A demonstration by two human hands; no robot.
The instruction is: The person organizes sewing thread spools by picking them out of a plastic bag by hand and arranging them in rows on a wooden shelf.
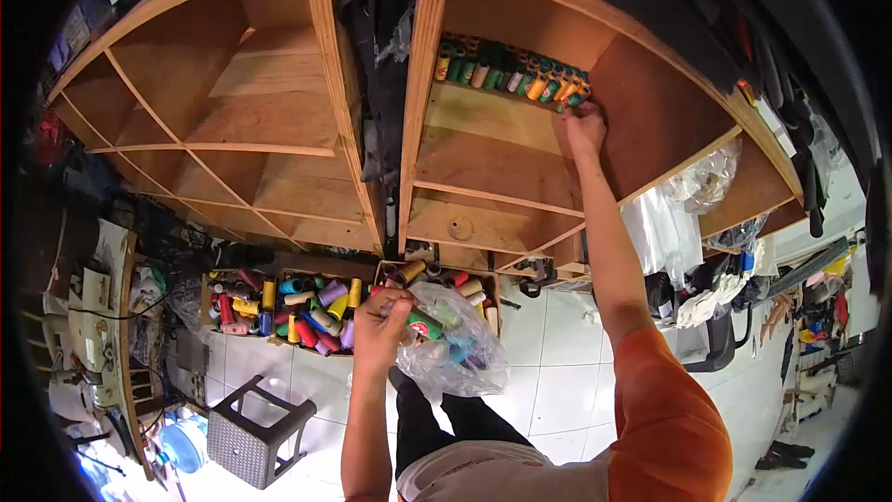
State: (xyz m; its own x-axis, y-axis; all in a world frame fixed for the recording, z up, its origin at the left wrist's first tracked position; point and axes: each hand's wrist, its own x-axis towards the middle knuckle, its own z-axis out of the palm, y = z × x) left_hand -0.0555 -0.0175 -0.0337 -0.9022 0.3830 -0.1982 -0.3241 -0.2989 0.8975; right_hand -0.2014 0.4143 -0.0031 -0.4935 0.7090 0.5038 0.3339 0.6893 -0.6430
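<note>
My right hand [583,127] reaches into a wooden shelf compartment, its fingers closed round the end of a green thread spool [564,107]. That spool is at the right front of closely packed rows of green, yellow and pale thread spools [506,74]. Lower down, my left hand [383,321] is closed on another green thread spool [426,324], partly covered by its fingers. A clear plastic bag [455,367] with several spools inside hangs right beside this hand; whether the fingers also grip the bag, I cannot tell.
Cardboard boxes [210,302] of mixed coloured spools sit on the tiled floor below the shelves. A grey plastic stool [251,437] stands at lower left. Wooden shelf dividers [325,84] frame the compartments. White plastic bags [662,232] hang at the right of the shelf.
</note>
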